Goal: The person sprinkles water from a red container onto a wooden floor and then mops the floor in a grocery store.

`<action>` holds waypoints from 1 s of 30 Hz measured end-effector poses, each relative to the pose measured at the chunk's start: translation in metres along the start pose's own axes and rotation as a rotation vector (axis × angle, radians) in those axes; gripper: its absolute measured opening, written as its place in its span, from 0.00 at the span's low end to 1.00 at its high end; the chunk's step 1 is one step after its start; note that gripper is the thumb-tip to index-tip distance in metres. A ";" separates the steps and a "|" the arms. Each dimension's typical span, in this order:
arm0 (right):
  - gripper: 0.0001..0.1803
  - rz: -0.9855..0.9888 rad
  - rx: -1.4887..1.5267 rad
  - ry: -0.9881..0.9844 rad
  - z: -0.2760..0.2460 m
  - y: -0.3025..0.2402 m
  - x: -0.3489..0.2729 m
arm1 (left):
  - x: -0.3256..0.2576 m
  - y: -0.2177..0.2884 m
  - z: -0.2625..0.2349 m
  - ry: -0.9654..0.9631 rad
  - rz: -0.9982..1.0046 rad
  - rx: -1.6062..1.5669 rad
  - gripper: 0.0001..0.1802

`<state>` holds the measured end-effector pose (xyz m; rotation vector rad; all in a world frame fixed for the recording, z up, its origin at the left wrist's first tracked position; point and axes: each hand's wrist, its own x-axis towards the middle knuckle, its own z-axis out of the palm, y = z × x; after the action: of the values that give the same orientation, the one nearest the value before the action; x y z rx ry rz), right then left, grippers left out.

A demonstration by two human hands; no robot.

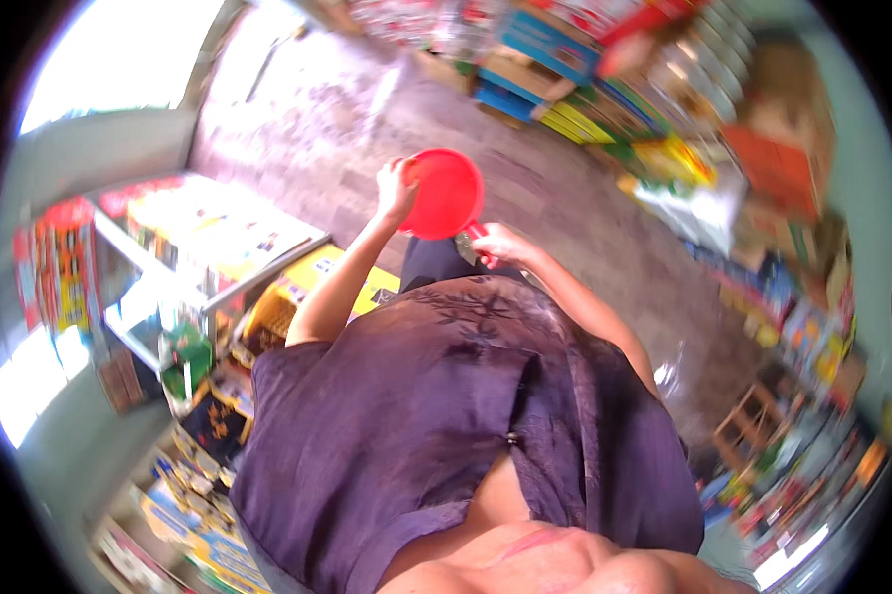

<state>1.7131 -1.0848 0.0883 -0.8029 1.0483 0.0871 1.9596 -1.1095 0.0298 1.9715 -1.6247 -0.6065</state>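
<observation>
Dipper (451,193) (red, contents unclear) held mid-scene above floor (585,223): L hand (396,191) grips left edge, R hand (502,246) clenched round handle. Boxes (550,46) far right; counter (268,271) & packs (65,267) left.

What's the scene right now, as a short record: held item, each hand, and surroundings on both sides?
held item: round red dipper with a handle, in front of the person's body
left hand: gripping the rim, on the round part's left side
right hand: closed around the handle
clothing: dark purple shirt
left side: metal-framed display counter with colourful packaged goods
right side: blue carton and orange-red carton among piled goods
ground: plank-patterned floor
unclear: small packages, blurred
</observation>
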 end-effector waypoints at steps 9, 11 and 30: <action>0.07 -0.184 0.360 0.222 -0.091 0.144 -0.107 | -0.014 0.188 0.130 -0.420 0.664 0.234 0.16; 0.08 -0.238 0.417 0.317 -0.100 0.177 -0.147 | -0.030 0.229 0.167 -0.532 0.710 0.175 0.16; 0.07 -0.539 1.009 0.846 -0.180 0.383 -0.319 | -0.144 0.541 0.500 -1.923 -0.569 -0.048 0.19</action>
<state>1.2502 -0.8274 0.0878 -0.1238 1.3997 -1.2440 1.2105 -1.1028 -0.0074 1.4824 -1.4900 -3.3233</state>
